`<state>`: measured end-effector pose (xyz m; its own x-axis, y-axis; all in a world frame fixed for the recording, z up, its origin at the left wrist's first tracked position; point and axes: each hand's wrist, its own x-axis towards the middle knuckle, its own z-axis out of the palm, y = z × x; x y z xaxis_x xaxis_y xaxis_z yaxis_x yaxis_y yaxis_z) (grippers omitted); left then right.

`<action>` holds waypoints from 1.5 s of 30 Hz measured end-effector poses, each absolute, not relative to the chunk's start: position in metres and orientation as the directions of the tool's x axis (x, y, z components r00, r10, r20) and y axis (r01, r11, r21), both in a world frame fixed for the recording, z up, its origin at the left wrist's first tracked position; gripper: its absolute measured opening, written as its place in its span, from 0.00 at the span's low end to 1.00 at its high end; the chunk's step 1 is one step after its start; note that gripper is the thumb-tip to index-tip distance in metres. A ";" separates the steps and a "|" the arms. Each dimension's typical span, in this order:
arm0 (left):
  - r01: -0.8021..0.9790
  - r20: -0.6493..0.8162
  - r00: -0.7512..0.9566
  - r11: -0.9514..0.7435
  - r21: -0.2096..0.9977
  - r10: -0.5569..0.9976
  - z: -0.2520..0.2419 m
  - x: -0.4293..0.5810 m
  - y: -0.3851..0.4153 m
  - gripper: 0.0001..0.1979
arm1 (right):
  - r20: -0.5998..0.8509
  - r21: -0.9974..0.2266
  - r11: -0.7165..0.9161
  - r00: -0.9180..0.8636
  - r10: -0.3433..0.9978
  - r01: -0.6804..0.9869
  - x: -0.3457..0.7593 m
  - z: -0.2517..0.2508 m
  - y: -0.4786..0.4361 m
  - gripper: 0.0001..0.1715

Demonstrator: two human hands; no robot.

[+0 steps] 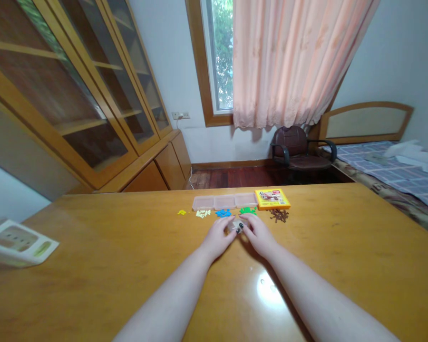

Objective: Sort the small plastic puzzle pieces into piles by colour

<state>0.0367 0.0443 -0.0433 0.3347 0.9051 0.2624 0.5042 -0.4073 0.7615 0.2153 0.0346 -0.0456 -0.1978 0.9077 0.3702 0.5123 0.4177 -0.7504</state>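
Note:
Both my left hand [218,236] and my right hand [258,232] are curled around a small clear object with dark parts [238,227], low over the wooden table; its exact form is too small to tell. Just beyond my fingers lie piles of small pieces: blue [223,213] beside my left fingertips and green [248,210] by my right ones. Pale cream pieces [203,214] and a few yellow ones [181,212] are farther left. Brown pieces [279,216] lie to the right. Behind the piles sits a clear tray with three compartments [224,202].
A yellow box [273,199] stands at the tray's right end. On the left of the table [128,266] is a white plastic object [19,243]. Past the far edge are a brown chair [299,149], a bed [395,166] and a glass-doored cabinet [139,95].

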 end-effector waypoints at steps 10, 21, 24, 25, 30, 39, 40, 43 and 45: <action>-0.074 0.065 0.185 -0.052 0.996 0.981 -0.050 0.046 0.049 0.29 | 0.356 -0.714 0.473 -0.314 0.880 0.516 0.212 -0.039 0.028 0.20; -0.046 -0.010 0.008 0.010 0.999 1.000 -0.044 0.054 0.037 0.24 | 0.418 -0.463 0.480 -0.294 0.860 0.745 0.212 -0.030 0.018 0.20; -0.028 -0.019 -0.008 0.018 0.999 1.000 -0.038 0.055 0.035 0.22 | 0.426 -0.434 0.467 -0.282 0.860 0.770 0.211 -0.032 0.018 0.20; -0.017 -0.020 -0.012 0.020 1.000 1.000 -0.036 0.055 0.035 0.22 | 0.423 -0.431 0.459 -0.275 0.863 0.777 0.210 -0.032 0.018 0.20; 0.036 -0.004 -0.009 0.004 0.999 1.000 -0.039 0.053 0.037 0.21 | 0.408 -0.422 0.412 -0.236 0.882 0.808 0.206 -0.033 0.017 0.18; 0.027 0.066 0.182 -0.072 0.997 0.981 -0.051 0.051 0.037 0.31 | 0.295 -0.628 0.225 -0.040 0.955 0.745 0.212 -0.036 0.028 0.20; -0.005 0.084 0.237 -0.085 0.996 0.968 -0.049 0.051 0.036 0.34 | 0.288 -0.681 0.208 -0.005 0.958 0.702 0.214 -0.036 0.030 0.20; -0.072 0.105 0.371 -0.085 0.994 0.923 -0.043 0.049 0.035 0.39 | 0.280 -0.782 0.174 0.087 0.956 0.599 0.219 -0.035 0.034 0.19; -0.085 0.099 0.413 -0.070 0.994 0.905 -0.040 0.046 0.036 0.38 | 0.295 -0.806 0.180 0.120 0.948 0.563 0.221 -0.034 0.035 0.19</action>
